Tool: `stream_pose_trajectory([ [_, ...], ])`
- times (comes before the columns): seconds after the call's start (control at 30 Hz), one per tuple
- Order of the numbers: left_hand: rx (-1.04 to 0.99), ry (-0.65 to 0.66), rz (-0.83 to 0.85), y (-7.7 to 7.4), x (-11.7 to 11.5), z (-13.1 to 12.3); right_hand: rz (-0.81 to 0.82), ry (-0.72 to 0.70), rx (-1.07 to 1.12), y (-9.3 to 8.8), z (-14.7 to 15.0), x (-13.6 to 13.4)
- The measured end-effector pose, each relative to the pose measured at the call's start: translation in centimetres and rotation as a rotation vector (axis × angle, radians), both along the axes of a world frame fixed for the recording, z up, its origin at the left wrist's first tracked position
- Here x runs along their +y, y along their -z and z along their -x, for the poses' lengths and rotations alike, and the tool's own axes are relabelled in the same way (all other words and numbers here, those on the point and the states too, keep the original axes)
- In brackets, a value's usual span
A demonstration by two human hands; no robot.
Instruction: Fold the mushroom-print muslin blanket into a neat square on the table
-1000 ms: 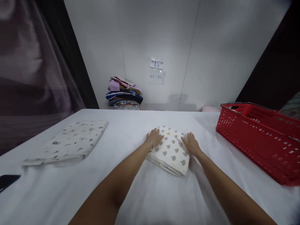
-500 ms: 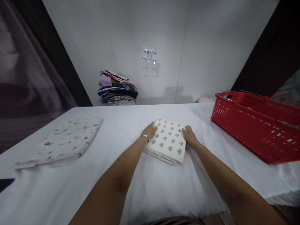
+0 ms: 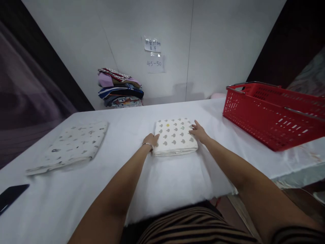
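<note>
A folded white cloth (image 3: 175, 137) with grey mushroom-like prints and small yellow and green marks lies on the white-covered table in front of me. My left hand (image 3: 151, 140), a bracelet at its wrist, grips the cloth's left edge; the thumb rests on top and the other fingers are mostly hidden. At the opposite edge, my right hand (image 3: 200, 132) touches the cloth with its fingers apart. Further left lies another folded cloth (image 3: 73, 144), white with small dark and grey prints, away from both hands.
A red plastic basket (image 3: 274, 118) with metal handles stands on the right of the table (image 3: 127, 135). Beyond the far edge is a pile of folded fabrics (image 3: 120, 91). A dark flat object (image 3: 12, 196) lies at the lower left. Paper signs (image 3: 155, 63) hang on the wall.
The mushroom-print cloth has turned, so its near edge now runs nearly straight across. Both hands have moved with it, and the right fingers are more spread. The camera view has shifted.
</note>
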State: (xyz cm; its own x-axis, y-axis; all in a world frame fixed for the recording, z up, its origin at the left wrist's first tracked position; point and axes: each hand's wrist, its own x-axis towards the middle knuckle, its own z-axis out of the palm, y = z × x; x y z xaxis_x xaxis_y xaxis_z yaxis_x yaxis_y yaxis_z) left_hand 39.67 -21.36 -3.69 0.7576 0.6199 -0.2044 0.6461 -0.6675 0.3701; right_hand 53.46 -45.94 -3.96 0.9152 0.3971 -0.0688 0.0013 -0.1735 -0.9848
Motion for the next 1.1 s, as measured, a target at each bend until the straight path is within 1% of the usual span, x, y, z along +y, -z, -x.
stream_pose_trajectory([
  [0.1, -0.070, -0.060, -0.005, 0.3, -0.5, 1.3, 0.060, -0.007, 0.008, 0.4, -0.1, -0.2],
  [0.2, -0.174, -0.082, 0.043, 0.3, -1.1, 2.3, 0.079, 0.019, -0.010, 1.1, 1.2, -1.5],
  [0.27, -0.232, -0.070, 0.067, 0.2, -1.5, 3.1, 0.116, 0.044, -0.077, 1.6, 2.5, -2.8],
  [0.33, -0.300, -0.029, 0.050, 0.3, -2.1, 4.1, 0.169, 0.077, -0.191, 1.9, 3.7, -4.3],
  [0.4, -0.401, 0.046, 0.000, 0.6, -2.9, 5.5, 0.204, 0.095, -0.269, 2.1, 4.8, -5.5],
  [0.43, -0.462, 0.094, -0.027, 0.8, -3.3, 6.2, 0.210, 0.092, -0.265, 2.1, 5.4, -6.0],
  [0.5, -0.590, 0.187, -0.080, 1.2, -4.0, 7.6, 0.208, 0.054, -0.183, 1.9, 6.3, -6.5],
  [0.6, -0.724, 0.301, -0.172, 1.7, -4.8, 9.2, 0.229, -0.014, -0.054, 1.4, 7.2, -6.3],
  [0.7, -0.744, 0.379, -0.240, 2.0, -5.0, 10.0, 0.269, -0.049, -0.025, 1.1, 7.4, -5.8],
  [0.83, -0.716, 0.469, -0.257, 1.9, -4.7, 10.2, 0.274, -0.031, -0.063, 1.8, 6.9, -5.6],
  [0.9, -0.694, 0.486, -0.258, 1.9, -4.7, 10.2, 0.305, -0.059, -0.074, 2.2, 6.5, -5.8],
  [1.0, -0.683, 0.483, -0.272, 1.9, -4.8, 10.3, 0.397, -0.114, -0.100, 2.5, 6.4, -6.1],
  [1.03, -0.685, 0.487, -0.283, 1.9, -4.9, 10.4, 0.442, -0.112, -0.153, 2.4, 6.5, -6.2],
  [1.1, -0.692, 0.503, -0.303, 2.0, -5.0, 10.5, 0.522, -0.068, -0.382, 2.3, 7.0, -6.3],
])
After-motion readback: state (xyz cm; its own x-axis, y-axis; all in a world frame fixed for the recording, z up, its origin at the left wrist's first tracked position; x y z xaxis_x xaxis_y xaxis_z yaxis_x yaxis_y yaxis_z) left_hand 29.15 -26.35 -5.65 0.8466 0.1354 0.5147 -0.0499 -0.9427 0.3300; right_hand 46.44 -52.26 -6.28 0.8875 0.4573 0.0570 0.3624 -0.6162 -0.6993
